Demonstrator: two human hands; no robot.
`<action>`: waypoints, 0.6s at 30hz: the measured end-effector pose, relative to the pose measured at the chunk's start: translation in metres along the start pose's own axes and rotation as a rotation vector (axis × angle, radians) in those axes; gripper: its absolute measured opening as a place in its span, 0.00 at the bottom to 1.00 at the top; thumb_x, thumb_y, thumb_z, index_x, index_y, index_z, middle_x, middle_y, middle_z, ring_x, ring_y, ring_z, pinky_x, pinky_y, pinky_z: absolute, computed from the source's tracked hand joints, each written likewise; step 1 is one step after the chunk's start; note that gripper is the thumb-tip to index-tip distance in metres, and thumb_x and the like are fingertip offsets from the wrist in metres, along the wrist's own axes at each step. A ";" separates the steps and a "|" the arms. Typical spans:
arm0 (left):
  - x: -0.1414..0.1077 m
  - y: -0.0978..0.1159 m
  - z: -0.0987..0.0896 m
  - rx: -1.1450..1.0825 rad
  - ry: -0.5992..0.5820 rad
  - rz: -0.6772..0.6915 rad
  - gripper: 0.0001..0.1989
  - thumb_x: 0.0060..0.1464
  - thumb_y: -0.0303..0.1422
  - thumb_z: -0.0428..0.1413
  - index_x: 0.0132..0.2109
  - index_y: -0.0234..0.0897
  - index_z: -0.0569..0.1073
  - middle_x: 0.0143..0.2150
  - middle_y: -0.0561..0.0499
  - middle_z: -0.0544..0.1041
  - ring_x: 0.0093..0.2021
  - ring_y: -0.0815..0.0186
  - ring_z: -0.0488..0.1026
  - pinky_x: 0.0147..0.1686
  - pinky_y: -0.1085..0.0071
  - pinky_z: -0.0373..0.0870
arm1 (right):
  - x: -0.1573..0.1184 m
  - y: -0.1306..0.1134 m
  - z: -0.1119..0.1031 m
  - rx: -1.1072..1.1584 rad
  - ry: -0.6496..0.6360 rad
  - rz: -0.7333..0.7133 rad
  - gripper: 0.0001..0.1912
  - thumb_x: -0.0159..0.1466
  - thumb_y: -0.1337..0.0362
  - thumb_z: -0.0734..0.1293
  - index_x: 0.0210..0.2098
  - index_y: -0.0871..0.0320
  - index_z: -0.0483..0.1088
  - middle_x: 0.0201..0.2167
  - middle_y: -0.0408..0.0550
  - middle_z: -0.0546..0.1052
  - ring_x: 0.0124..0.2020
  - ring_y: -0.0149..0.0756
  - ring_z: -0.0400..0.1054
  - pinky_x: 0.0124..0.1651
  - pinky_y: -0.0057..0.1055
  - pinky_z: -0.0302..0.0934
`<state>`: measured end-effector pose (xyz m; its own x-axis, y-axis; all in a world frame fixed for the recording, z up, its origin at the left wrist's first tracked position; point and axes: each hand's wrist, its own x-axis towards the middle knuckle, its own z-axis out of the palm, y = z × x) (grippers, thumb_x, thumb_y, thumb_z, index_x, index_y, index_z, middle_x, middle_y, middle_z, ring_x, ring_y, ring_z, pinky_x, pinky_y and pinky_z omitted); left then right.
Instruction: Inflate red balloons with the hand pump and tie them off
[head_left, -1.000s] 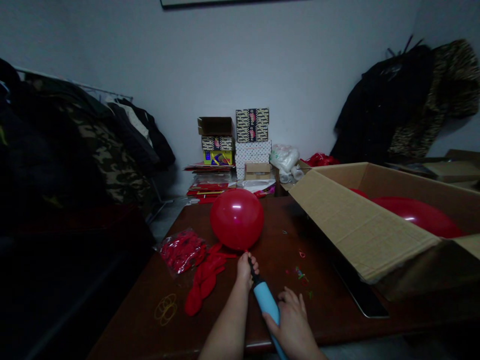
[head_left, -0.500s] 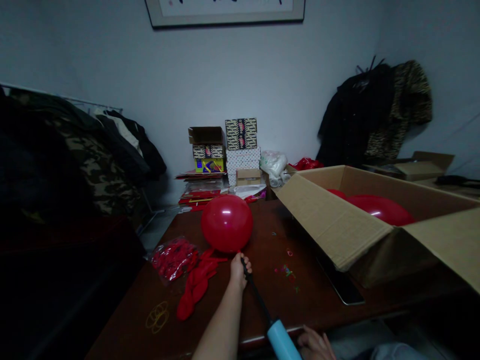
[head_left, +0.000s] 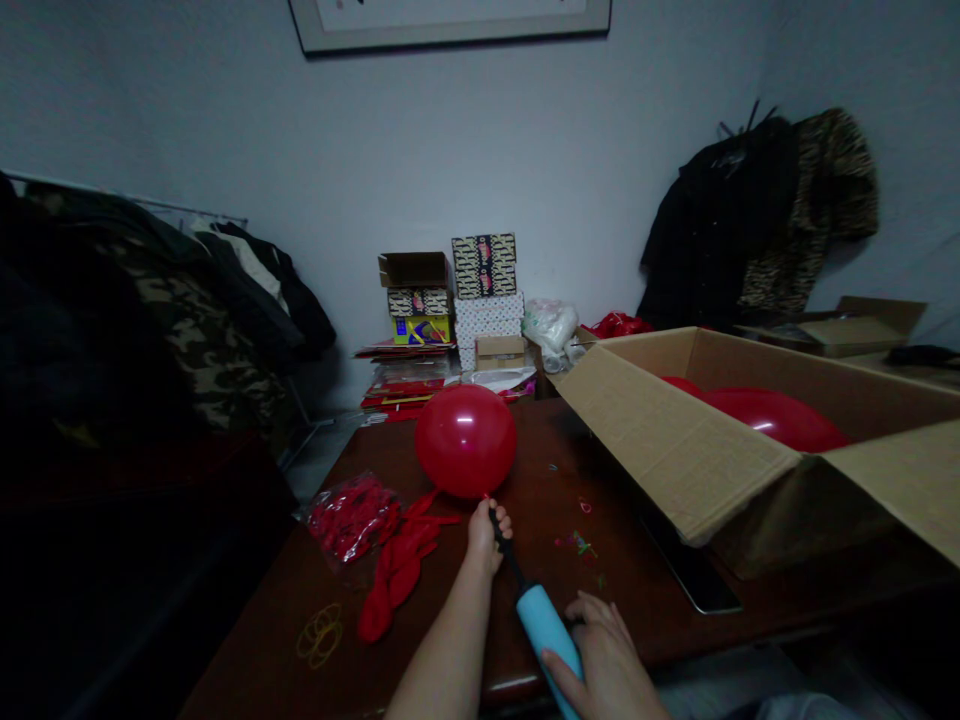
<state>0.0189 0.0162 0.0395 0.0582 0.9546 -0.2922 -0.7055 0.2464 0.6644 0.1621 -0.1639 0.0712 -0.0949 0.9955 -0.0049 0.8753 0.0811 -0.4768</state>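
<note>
An inflated red balloon [head_left: 466, 441] sits over the brown table [head_left: 540, 560], its neck at the tip of a hand pump with a black nozzle and blue barrel [head_left: 548, 632]. My left hand [head_left: 489, 535] is closed round the black nozzle end, just below the balloon. Against the right side of the blue barrel is my right hand [head_left: 604, 655], fingers wrapped partly over it with the thumb across the front. Left of my left arm lie loose uninflated red balloons [head_left: 396, 575] and a clear bag of red balloons [head_left: 352, 516].
An open cardboard box [head_left: 675, 440] holding red balloons [head_left: 772, 415] stands at the right, with a phone [head_left: 694, 570] beside it. Yellow rubber bands [head_left: 320, 636] lie front left. Small coloured bands [head_left: 579, 543] lie mid-table. Stacked boxes [head_left: 486, 300] stand behind.
The blue barrel has moved up and left toward my left hand. My right hand has risen from the table's edge onto the barrel. The balloon has shifted slightly right in view.
</note>
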 end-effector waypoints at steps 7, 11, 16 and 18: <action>0.005 -0.005 -0.012 0.022 0.017 -0.044 0.08 0.53 0.36 0.47 0.30 0.39 0.57 0.18 0.58 0.60 0.15 0.73 0.59 0.18 0.75 0.60 | 0.057 -0.028 0.009 0.008 0.067 0.086 0.23 0.56 0.51 0.58 0.38 0.63 0.72 0.43 0.56 0.71 0.50 0.47 0.60 0.58 0.40 0.44; 0.008 -0.007 -0.025 0.083 0.052 -0.042 0.09 0.52 0.38 0.48 0.30 0.39 0.58 0.18 0.57 0.63 0.17 0.70 0.63 0.20 0.72 0.62 | 0.060 -0.025 0.024 0.006 0.054 0.104 0.25 0.57 0.50 0.57 0.42 0.64 0.70 0.46 0.57 0.70 0.54 0.49 0.57 0.59 0.42 0.41; 0.011 -0.011 -0.031 0.018 0.081 -0.025 0.10 0.50 0.38 0.49 0.28 0.39 0.55 0.16 0.60 0.58 0.13 0.74 0.56 0.15 0.76 0.54 | 0.054 -0.027 0.025 -0.022 0.011 0.096 0.26 0.58 0.49 0.57 0.42 0.64 0.71 0.47 0.57 0.69 0.56 0.49 0.55 0.60 0.42 0.38; 0.012 -0.012 -0.030 0.024 0.067 -0.034 0.11 0.49 0.39 0.50 0.28 0.40 0.55 0.16 0.60 0.57 0.13 0.74 0.55 0.14 0.77 0.50 | 0.049 -0.028 0.022 -0.029 0.002 0.097 0.25 0.58 0.50 0.57 0.41 0.64 0.71 0.48 0.57 0.69 0.57 0.49 0.54 0.61 0.43 0.38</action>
<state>0.0070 0.0193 0.0078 0.0341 0.9325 -0.3595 -0.6866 0.2832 0.6696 0.1223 -0.1184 0.0647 -0.0078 0.9988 -0.0479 0.8935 -0.0145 -0.4488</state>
